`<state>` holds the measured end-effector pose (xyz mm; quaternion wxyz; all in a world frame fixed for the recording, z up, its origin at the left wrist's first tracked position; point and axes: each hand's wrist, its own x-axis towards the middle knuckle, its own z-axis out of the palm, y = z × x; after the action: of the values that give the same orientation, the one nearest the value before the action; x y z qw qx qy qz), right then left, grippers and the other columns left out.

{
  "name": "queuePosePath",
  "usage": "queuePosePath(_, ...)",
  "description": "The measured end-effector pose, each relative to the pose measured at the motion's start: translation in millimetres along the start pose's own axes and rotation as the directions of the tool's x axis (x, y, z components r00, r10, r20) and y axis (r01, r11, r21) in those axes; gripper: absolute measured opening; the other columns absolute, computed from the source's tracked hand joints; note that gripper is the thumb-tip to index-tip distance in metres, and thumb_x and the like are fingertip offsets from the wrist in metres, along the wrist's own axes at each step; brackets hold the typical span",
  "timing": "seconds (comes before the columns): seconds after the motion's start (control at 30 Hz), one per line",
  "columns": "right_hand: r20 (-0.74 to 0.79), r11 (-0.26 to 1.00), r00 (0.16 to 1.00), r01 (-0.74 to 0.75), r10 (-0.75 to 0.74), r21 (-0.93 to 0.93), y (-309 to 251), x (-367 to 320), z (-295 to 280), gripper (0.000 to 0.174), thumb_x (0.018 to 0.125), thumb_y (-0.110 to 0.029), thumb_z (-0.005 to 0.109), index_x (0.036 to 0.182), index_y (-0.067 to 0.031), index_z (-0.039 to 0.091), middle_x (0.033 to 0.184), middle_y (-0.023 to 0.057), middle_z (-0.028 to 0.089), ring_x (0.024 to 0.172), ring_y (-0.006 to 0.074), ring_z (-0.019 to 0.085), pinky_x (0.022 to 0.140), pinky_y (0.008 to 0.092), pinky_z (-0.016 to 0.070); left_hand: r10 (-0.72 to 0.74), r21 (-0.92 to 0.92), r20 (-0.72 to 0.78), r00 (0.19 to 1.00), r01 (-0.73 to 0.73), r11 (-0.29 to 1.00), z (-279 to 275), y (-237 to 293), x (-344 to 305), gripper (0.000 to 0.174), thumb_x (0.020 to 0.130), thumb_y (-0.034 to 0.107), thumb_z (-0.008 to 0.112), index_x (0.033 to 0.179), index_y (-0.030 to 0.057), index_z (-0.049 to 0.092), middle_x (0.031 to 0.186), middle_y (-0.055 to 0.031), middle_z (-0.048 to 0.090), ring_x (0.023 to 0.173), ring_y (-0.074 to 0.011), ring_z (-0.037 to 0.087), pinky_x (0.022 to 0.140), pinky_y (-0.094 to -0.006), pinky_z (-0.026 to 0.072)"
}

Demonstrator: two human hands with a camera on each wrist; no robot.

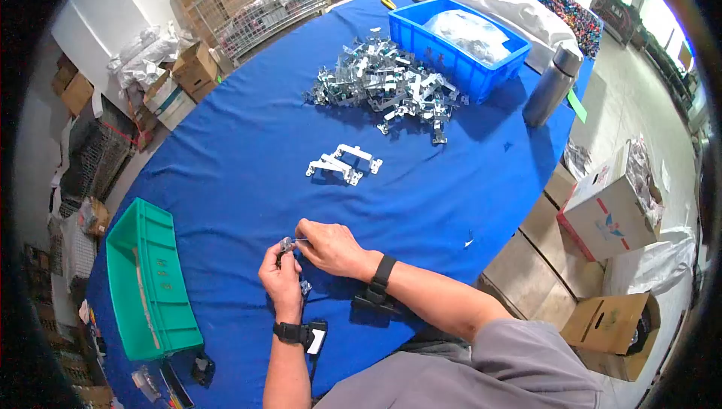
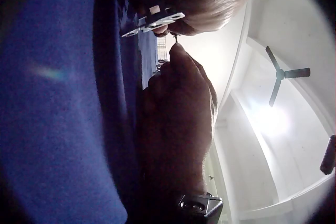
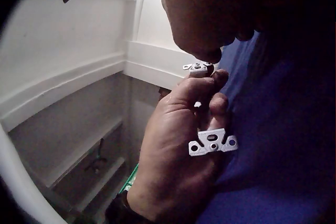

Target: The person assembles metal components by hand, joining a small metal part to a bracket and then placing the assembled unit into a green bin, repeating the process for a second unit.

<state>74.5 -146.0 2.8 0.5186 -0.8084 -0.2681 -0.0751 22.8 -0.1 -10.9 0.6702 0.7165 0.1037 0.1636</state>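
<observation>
My left hand (image 1: 281,281) grips a metal bracket (image 3: 212,144) over the blue cloth, its fingers curled round the middle. One flat end with holes sticks out below the fingers, and the other end (image 3: 198,68) shows above them. From the right, my right hand (image 1: 335,247) meets the bracket's upper end. Between its thumb and fingers it pinches a small thin metal piece (image 2: 177,39), whose kind is too small to make out. Beyond both hands, a small group of finished-looking white metal brackets (image 1: 342,164) lies on the cloth.
A large pile of metal brackets (image 1: 383,82) lies at the back, beside a blue crate (image 1: 496,78) with a plastic bag inside. A steel flask (image 1: 553,87) stands at the right edge. At the left is a green bin (image 1: 162,273). Blue cloth (image 1: 233,161) covers the table.
</observation>
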Motion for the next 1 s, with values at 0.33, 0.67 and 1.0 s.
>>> queuePosePath(0.33, 0.016, 1.000, 1.000, -0.001, 0.000, 0.017, -1.6, -2.5, -2.0, 0.021, 0.095, -0.025, 0.056, 0.092, -0.0044, 0.051, 0.077, 0.0179, 0.062, 0.071, 0.0420, 0.061, 0.059, 0.0525, 0.0463, -0.013, 0.003, 0.016, 1.000, 0.013, 1.000, -1.9, -0.2, -2.5, 0.015, 0.094, 0.001, 0.055, 0.104, 0.0008, 0.066, 0.069, 0.0016, 0.058, 0.052, -0.0015, 0.045, 0.042, -0.0178, 0.0308)
queuePosePath(0.67, 0.036, 1.000, 0.999, -0.028, 0.027, 0.010, -1.6, 0.7, -1.0, 0.021, 0.095, -0.025, 0.056, 0.091, -0.0045, 0.051, 0.078, 0.0185, 0.063, 0.072, 0.0413, 0.062, 0.059, 0.0529, 0.0462, -0.037, 0.000, 0.019, 0.999, 0.037, 0.999, -1.7, 6.4, -2.0, 0.015, 0.094, 0.000, 0.056, 0.104, -0.0022, 0.066, 0.077, 0.0002, 0.061, 0.057, -0.0027, 0.049, 0.050, -0.0187, 0.0376)
queuePosePath(1.0, 0.038, 1.000, 0.999, -0.002, 0.002, -0.006, -0.1, 1.2, 0.0, 0.021, 0.095, -0.024, 0.056, 0.094, -0.0039, 0.050, 0.078, 0.0184, 0.063, 0.073, 0.0417, 0.062, 0.058, 0.0530, 0.0463, 0.005, -0.007, 0.004, 1.000, -0.005, 1.000, 0.5, 1.7, -1.8, 0.015, 0.094, 0.003, 0.055, 0.105, 0.0009, 0.066, 0.068, 0.0025, 0.056, 0.051, -0.0010, 0.043, 0.042, -0.0182, 0.0286)
